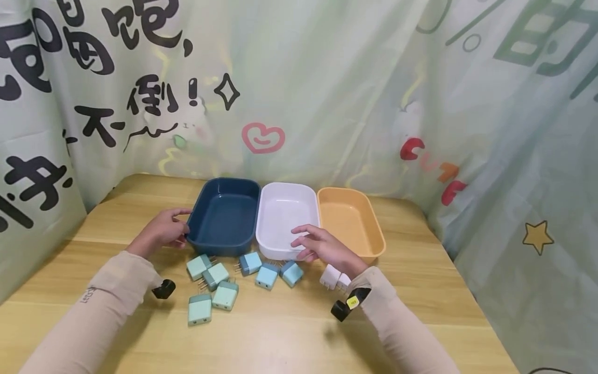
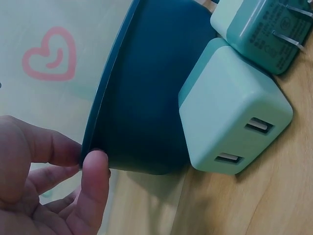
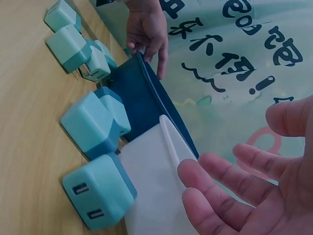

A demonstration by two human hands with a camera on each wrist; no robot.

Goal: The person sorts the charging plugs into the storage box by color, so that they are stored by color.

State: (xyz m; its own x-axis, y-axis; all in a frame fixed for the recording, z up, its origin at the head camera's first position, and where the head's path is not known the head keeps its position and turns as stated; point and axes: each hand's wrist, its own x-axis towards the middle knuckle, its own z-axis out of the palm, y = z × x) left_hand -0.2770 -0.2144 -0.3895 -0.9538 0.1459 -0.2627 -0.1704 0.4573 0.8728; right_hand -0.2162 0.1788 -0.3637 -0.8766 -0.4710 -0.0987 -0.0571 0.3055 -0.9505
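Observation:
My left hand pinches the left rim of a dark blue plastic bin, thumb outside, as the left wrist view shows. My right hand hovers over the front rim of a white bin, its fingers spread and relaxed with nothing in them. Several pale green USB charger plugs lie in front of the dark blue bin, some touching each other. Three light blue charger plugs sit before the white bin. White charger plugs lie near my right wrist, partly hidden by it.
A yellow-orange bin stands to the right of the white one, all three in a row. They rest on a wooden table. A printed cloth curtain hangs behind and beside the table.

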